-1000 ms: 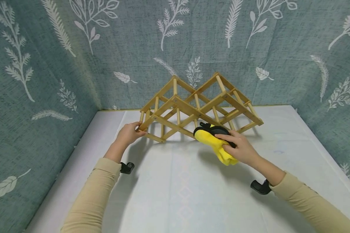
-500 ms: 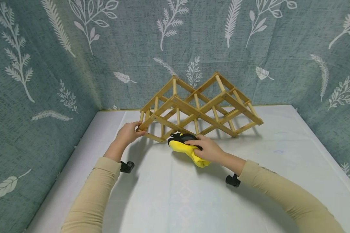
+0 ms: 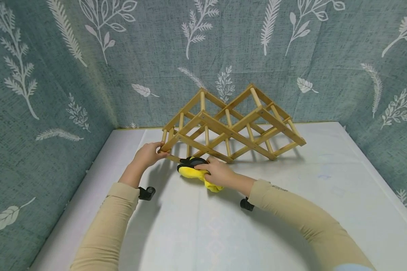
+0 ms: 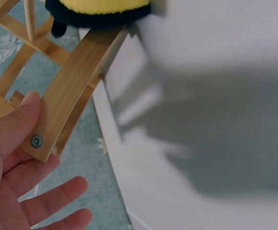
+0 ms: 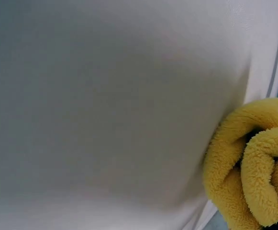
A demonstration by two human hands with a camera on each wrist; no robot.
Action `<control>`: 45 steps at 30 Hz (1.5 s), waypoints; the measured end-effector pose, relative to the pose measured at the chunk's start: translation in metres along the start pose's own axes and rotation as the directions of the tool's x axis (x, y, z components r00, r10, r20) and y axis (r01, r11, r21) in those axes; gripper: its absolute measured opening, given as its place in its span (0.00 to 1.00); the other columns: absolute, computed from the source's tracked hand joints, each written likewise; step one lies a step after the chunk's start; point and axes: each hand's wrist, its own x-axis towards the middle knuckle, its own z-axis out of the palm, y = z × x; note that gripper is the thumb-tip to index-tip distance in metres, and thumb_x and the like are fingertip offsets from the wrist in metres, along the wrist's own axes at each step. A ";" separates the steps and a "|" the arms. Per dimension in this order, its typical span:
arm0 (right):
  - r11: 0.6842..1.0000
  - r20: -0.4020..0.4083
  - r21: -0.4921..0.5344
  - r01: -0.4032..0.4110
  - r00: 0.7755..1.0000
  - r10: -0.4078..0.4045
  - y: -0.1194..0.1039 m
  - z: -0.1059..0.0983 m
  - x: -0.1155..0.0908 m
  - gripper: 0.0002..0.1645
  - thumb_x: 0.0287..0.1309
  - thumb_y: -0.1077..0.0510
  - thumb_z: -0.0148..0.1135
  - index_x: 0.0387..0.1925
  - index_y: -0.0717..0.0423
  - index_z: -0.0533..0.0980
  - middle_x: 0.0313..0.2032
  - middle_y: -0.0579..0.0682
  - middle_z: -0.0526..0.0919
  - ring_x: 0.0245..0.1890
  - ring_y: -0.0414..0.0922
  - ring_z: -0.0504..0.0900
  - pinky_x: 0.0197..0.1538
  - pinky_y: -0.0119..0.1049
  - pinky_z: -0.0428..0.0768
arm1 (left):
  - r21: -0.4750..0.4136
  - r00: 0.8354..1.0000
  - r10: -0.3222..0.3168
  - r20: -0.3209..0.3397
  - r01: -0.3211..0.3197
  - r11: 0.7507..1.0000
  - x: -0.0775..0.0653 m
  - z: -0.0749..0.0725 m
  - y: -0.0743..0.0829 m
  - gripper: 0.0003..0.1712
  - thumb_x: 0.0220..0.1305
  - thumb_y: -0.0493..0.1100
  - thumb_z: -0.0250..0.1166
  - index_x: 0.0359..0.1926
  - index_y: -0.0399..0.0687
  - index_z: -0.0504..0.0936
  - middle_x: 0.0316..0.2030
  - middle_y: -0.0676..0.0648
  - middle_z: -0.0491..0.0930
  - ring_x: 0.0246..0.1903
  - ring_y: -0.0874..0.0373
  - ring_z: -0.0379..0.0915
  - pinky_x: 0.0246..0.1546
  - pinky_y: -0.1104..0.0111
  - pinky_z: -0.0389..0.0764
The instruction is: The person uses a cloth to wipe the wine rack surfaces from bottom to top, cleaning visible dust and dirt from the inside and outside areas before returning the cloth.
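Observation:
A wooden lattice rack (image 3: 217, 124), like a folding wine rack, stands at the back of the white table. My left hand (image 3: 147, 155) pinches its lower left end; in the left wrist view the thumb and index finger grip a slat (image 4: 67, 91) by its screw, the other fingers extended. My right hand (image 3: 220, 173) grips a folded yellow plush cloth (image 3: 191, 172) with black trim, held against the rack's lower front slat near the left end. The right wrist view shows the rolled yellow plush (image 5: 261, 191), but no fingers.
The white table (image 3: 176, 233) fills the front. Green fabric with white leaf patterns (image 3: 156, 49) walls the back and both sides. A black wrist camera mount (image 3: 147, 193) sits at the left wrist, another black mount (image 3: 247, 204) at the right.
My right hand has carried the yellow cloth leftward along the rack's front, from right of the middle to near the left end. My left hand and the rack have stayed in place.

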 end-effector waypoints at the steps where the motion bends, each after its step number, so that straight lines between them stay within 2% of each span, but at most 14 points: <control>1: 1.000 -0.003 0.000 -0.012 1.000 0.012 -0.001 0.002 0.002 0.26 0.58 0.61 0.51 0.58 0.42 0.73 0.35 0.55 0.71 0.18 0.39 0.59 0.19 0.27 0.60 | -0.004 1.000 -0.002 -0.001 0.002 1.000 0.000 0.000 0.000 0.25 0.62 0.50 0.60 0.57 0.44 0.72 0.48 0.35 0.77 0.46 0.41 0.73 0.39 0.52 0.73; 7: 0.992 -0.028 0.072 -0.101 0.994 0.103 0.001 0.003 0.005 0.26 0.60 0.62 0.49 0.60 0.44 0.70 0.43 0.61 0.72 0.14 0.38 0.58 0.18 0.27 0.60 | -0.015 1.000 -0.003 -0.015 0.002 1.000 -0.001 0.001 -0.001 0.27 0.61 0.50 0.60 0.59 0.43 0.71 0.49 0.34 0.77 0.48 0.39 0.72 0.42 0.50 0.72; 13: 0.979 -0.079 0.167 -0.118 0.988 0.133 0.008 -0.007 0.000 0.27 0.58 0.63 0.49 0.60 0.45 0.71 0.47 0.62 0.72 0.17 0.41 0.61 0.20 0.28 0.62 | -0.012 1.000 -0.007 -0.019 0.007 1.000 0.000 0.002 -0.002 0.27 0.61 0.51 0.61 0.58 0.44 0.72 0.48 0.35 0.77 0.48 0.39 0.72 0.42 0.50 0.72; 17: 0.966 -0.094 0.222 -0.130 0.984 0.154 0.012 -0.015 -0.008 0.28 0.57 0.63 0.49 0.60 0.44 0.71 0.44 0.58 0.72 0.21 0.43 0.64 0.23 0.30 0.63 | -0.013 1.000 -0.007 -0.016 0.007 1.000 0.000 0.002 -0.003 0.29 0.61 0.51 0.60 0.60 0.44 0.70 0.50 0.34 0.76 0.48 0.39 0.72 0.42 0.50 0.72; 25: 0.953 -0.161 0.277 -0.122 0.972 0.171 0.012 -0.023 -0.030 0.28 0.55 0.63 0.50 0.58 0.46 0.72 0.31 0.52 0.69 0.20 0.43 0.60 0.23 0.31 0.62 | -0.014 1.000 -0.008 -0.013 0.008 1.000 0.000 0.004 -0.002 0.32 0.62 0.51 0.60 0.64 0.43 0.66 0.52 0.33 0.74 0.51 0.38 0.69 0.46 0.48 0.71; 28: 0.952 -0.180 0.286 -0.107 0.970 0.163 0.008 -0.020 -0.033 0.29 0.54 0.63 0.51 0.59 0.44 0.72 0.33 0.53 0.71 0.21 0.43 0.61 0.24 0.31 0.62 | -0.010 1.000 -0.011 -0.013 0.010 1.000 -0.001 0.003 -0.001 0.32 0.62 0.51 0.60 0.63 0.43 0.67 0.52 0.33 0.74 0.51 0.38 0.69 0.46 0.48 0.71; 31: 0.961 -0.149 0.261 -0.088 0.980 0.130 0.003 -0.015 -0.027 0.29 0.54 0.62 0.51 0.60 0.42 0.71 0.38 0.55 0.73 0.21 0.42 0.62 0.24 0.30 0.62 | -0.007 1.000 -0.014 -0.014 0.014 1.000 0.000 0.002 -0.001 0.31 0.62 0.51 0.60 0.62 0.43 0.68 0.53 0.33 0.74 0.52 0.37 0.69 0.46 0.48 0.71; 34: 0.975 -0.061 0.211 -0.075 0.994 0.089 -0.001 -0.007 -0.016 0.29 0.55 0.62 0.50 0.59 0.41 0.71 0.38 0.57 0.73 0.18 0.41 0.59 0.23 0.29 0.60 | -0.018 1.000 -0.022 -0.008 0.022 1.000 0.000 0.001 -0.001 0.30 0.62 0.51 0.60 0.62 0.44 0.68 0.53 0.34 0.74 0.51 0.38 0.69 0.45 0.49 0.71; 38: 0.972 0.042 0.200 -0.120 0.993 0.113 -0.003 0.002 -0.003 0.28 0.58 0.62 0.50 0.59 0.41 0.71 0.39 0.58 0.73 0.15 0.39 0.55 0.19 0.28 0.58 | -0.057 1.000 -0.030 0.000 0.029 0.998 0.002 0.003 -0.003 0.32 0.62 0.52 0.59 0.64 0.45 0.66 0.54 0.34 0.73 0.47 0.42 0.71 0.44 0.51 0.71; 42: 0.948 0.026 0.261 -0.180 0.983 0.180 0.001 0.005 0.002 0.27 0.58 0.63 0.50 0.59 0.41 0.71 0.42 0.58 0.73 0.17 0.41 0.59 0.20 0.28 0.61 | -0.077 1.000 -0.029 -0.010 0.029 0.997 0.002 0.005 -0.005 0.32 0.62 0.52 0.59 0.64 0.45 0.65 0.53 0.35 0.73 0.43 0.44 0.71 0.42 0.53 0.71; 45: 0.935 -0.017 0.308 -0.176 0.982 0.190 0.007 0.002 0.001 0.27 0.57 0.63 0.50 0.59 0.43 0.72 0.41 0.56 0.73 0.19 0.42 0.61 0.21 0.29 0.62 | -0.075 0.999 -0.031 -0.019 0.029 0.997 0.001 0.005 -0.007 0.32 0.62 0.52 0.60 0.64 0.45 0.65 0.53 0.35 0.74 0.42 0.44 0.71 0.41 0.52 0.71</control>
